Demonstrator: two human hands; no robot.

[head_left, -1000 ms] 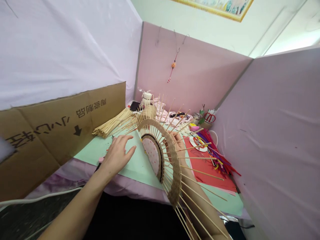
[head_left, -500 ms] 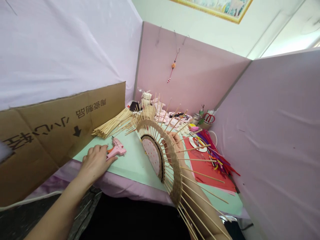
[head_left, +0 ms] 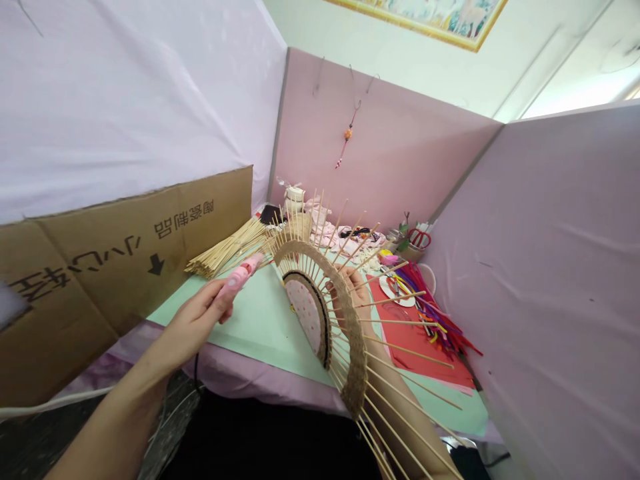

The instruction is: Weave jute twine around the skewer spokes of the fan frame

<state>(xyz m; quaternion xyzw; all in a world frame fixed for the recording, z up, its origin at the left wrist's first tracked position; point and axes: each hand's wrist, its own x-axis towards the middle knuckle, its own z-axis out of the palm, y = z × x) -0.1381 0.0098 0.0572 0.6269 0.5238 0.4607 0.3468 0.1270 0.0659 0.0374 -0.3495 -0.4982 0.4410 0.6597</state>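
Observation:
In my left hand (head_left: 203,312) is a pink hot glue gun (head_left: 239,279), gripped by its handle and raised over the table with its nozzle toward the craft piece. My right hand (head_left: 356,293) holds a half-round craft piece (head_left: 347,313) from behind, fingers partly hidden by its sticks. The piece has a brown arched band, thin wooden sticks fanning outward, and a pale dotted half-circle (head_left: 304,312) with a dark rim at its centre. It stands tilted above the pale green tabletop (head_left: 265,333).
A bundle of thin sticks (head_left: 227,250) lies by the cardboard panel (head_left: 125,267) at left. Red paper (head_left: 425,353), colourful pipe cleaners (head_left: 435,303) and a white tape roll (head_left: 387,290) lie at right. Red-handled scissors (head_left: 419,238) stand in a pot behind. Fabric walls enclose the table.
My left hand has picked up the glue gun from the tabletop and turned it toward the craft piece. My right hand and the piece have barely moved.

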